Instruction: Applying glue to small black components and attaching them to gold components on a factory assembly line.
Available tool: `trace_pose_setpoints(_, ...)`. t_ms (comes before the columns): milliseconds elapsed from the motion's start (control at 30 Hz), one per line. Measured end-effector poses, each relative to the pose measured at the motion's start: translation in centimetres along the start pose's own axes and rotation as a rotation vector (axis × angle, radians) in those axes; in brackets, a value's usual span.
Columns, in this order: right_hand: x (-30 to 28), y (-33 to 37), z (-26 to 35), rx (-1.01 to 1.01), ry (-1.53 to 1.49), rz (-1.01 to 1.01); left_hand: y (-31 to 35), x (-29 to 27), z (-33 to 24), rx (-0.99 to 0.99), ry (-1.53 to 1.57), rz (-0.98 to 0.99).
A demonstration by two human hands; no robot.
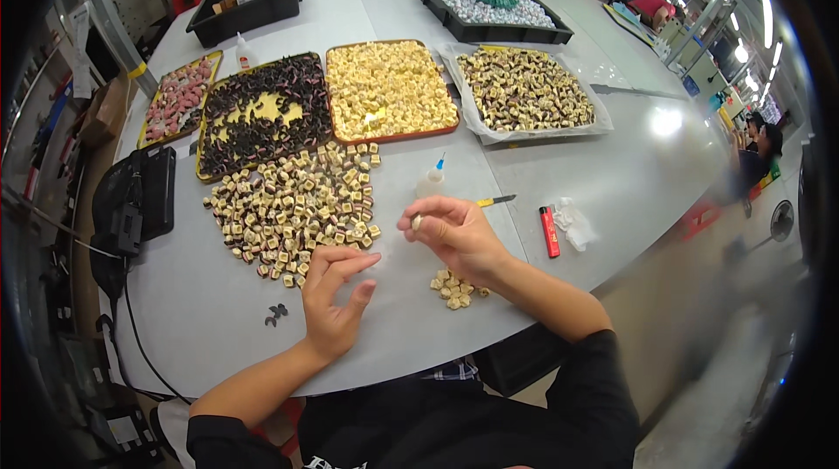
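Between the thumb and fingers of my right hand [459,237] is a small cream-coloured piece [416,222]. My left hand [335,301] is open, thumb and fingers apart, hovering beside a large heap of small cream and dark pieces [297,207]. Under my right wrist lies a little group of cream pieces [454,289]. A few dark curved bits [275,314] rest left of my left hand. Just beyond my right hand stands a translucent bottle with a blue needle tip [431,182], partly hidden by the fingers.
Trays of pink pieces [179,100], dark curved bits [236,132], cream pieces [393,89] and mixed pieces [524,89] line the table's middle. Black bins [205,27] stand farther back. A knife [498,201], red lighter [549,231] and crumpled tissue [572,222] lie right.
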State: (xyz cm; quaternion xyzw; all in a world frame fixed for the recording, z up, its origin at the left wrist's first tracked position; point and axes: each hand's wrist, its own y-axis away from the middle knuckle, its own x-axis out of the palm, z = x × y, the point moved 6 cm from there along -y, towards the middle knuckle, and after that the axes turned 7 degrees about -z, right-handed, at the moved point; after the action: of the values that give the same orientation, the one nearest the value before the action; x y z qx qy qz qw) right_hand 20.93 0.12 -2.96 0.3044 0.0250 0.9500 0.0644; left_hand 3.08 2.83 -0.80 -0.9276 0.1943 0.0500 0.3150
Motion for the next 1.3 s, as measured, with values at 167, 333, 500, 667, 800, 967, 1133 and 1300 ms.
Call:
trace_pose_setpoints(167, 0.1, -0.4, 0.7, -0.055, 0.03, 0.092, -0.2, -0.4, 0.4, -0.045, -0.011, -0.011)
trace_pose_setpoints(333, 0.9, -0.2, 0.4, 0.0, -0.066, 0.089, -0.5, -0.3, 0.5, -0.047, 0.017, -0.032)
trace_pose_setpoints(500, 1.3, 0.0, 0.4, 0.011, -0.041, 0.039, -0.5, -0.5, 0.4, -0.059, 0.032, -0.031)
trace_pose_setpoints(667, 1.1, 0.1, 0.2, 0.035, 0.033, 0.046, -0.5, -0.6, 0.4, -0.016, -0.017, -0.019)
trace_pose_setpoints(800, 1.1, 0.0, 0.2, 0.051, 0.079, 0.093, -0.6, -0.4, 0.4, -0.015, -0.006, -0.026)
trace_pose_setpoints(967, 1.3, 0.3, 0.2, 0.008, 0.144, 0.141, -0.8, 0.0, 0.1, 0.012, 0.011, -0.004)
trace_pose_setpoints(1133, 2.1, 0.0, 0.1, 0.048, 0.232, 0.156, -0.4, -0.4, 0.4, 0.01, -0.032, -0.041)
trace_pose_setpoints(1300, 2.4, 0.2, -0.4, 0.101, 0.288, 0.175, -0.3, -0.1, 0.4, -0.015, -0.008, -0.026)
